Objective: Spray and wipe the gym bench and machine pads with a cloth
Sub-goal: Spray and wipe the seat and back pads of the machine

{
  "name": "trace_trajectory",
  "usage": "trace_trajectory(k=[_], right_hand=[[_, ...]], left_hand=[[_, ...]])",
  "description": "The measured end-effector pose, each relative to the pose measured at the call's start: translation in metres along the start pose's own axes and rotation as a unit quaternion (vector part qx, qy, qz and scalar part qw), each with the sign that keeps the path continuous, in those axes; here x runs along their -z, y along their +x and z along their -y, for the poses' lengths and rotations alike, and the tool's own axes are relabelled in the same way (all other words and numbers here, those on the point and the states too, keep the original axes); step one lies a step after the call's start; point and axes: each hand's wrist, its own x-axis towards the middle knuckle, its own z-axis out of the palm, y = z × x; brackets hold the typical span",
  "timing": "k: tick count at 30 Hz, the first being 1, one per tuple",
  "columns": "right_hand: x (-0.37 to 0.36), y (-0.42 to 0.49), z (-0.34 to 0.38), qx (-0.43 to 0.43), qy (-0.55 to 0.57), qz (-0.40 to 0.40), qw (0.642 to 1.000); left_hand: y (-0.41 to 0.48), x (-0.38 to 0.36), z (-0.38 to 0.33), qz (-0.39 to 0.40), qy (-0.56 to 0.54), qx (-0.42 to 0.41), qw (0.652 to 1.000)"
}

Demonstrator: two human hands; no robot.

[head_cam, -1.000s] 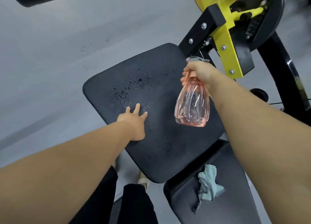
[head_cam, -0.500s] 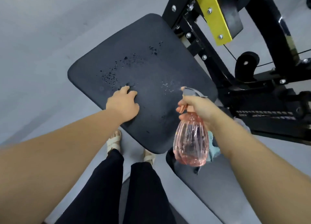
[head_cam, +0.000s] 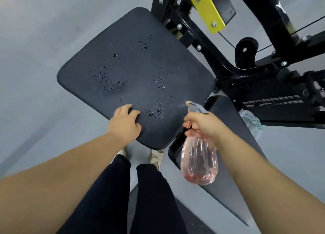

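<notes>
Right hand (head_cam: 202, 123) grips spray bottle (head_cam: 198, 161); left hand (head_cam: 125, 123), seemingly curled, touches pad (head_cam: 133, 66).

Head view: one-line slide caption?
Right hand aims pink spray bottle at droplet-speckled black pad; left hand rests on its near edge.

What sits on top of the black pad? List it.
On the black pad lie patches of spray droplets, and the left hand rests on its near edge, covering what is beneath it. The right hand holds the spray bottle clear of the pad.
</notes>
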Motion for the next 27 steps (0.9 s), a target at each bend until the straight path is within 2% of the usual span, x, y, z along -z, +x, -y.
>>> trace_trajectory(k=[5,8,14,17,21,25,27], right_hand=[[0.048,0.011,0.014,0.029,0.050,-0.063,0.996],[0.064,0.018,0.017,0.042,0.043,-0.065,0.996],[0.064,0.021,0.010,0.051,0.041,-0.007,0.998],[0.044,0.017,0.007,0.070,-0.019,0.060,0.996],[-0.005,0.010,0.017,0.132,-0.127,0.128,0.975],[-0.045,0.007,0.035,0.125,-0.099,0.159,0.974],[-0.054,0.011,0.043,0.132,-0.074,0.141,0.978]], left_hand=[[-0.004,-0.009,-0.020,0.009,0.020,0.003,1.000],[-0.008,-0.019,-0.031,0.002,0.029,0.020,0.999],[-0.026,-0.037,-0.036,-0.045,0.010,0.087,0.995],[-0.039,-0.046,-0.033,-0.044,0.012,0.115,0.992],[-0.051,-0.052,-0.029,-0.013,0.024,0.129,0.991],[-0.051,-0.047,-0.022,0.017,-0.004,0.108,0.994],[-0.051,-0.041,-0.016,0.034,-0.021,0.097,0.994]])
